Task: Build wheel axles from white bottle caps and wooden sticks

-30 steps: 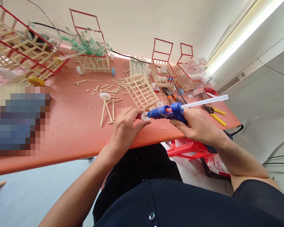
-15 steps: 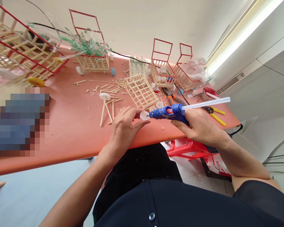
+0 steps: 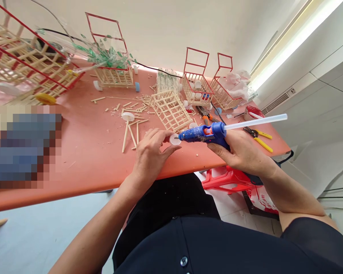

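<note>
Salmon tabletop (image 3: 85,156) runs along a pale wall (image 3: 160,30). Over its near part, the left hand (image 3: 150,152) pinches a round white cap (image 3: 175,142); the right hand (image 3: 241,150) grips a blue glue gun (image 3: 196,134) (speckled with whitish residue), its nozzle (image 3: 180,137) at the cap. Red lettering on a bag (image 3: 261,199) below is illegible.

Cannot see the handle of the blue glue gun (image 3: 200,134), wrapped by the right fingers (image 3: 219,150). Cannot tell touching from apart for its nozzle (image 3: 177,137) and the white cap (image 3: 175,142) in the left fingers (image 3: 171,150); too small to judge. Can make out only part of a loose white disc (image 3: 193,125), partly behind the gun, right of the left fingers. Cut off by the edge, far left of the left fingers: a stick cart (image 3: 36,72); below it, a pixelated patch (image 3: 20,148) hiding everything beneath. Below the right fingers, cannot read the print on the red-and-white bag (image 3: 261,198).
</note>
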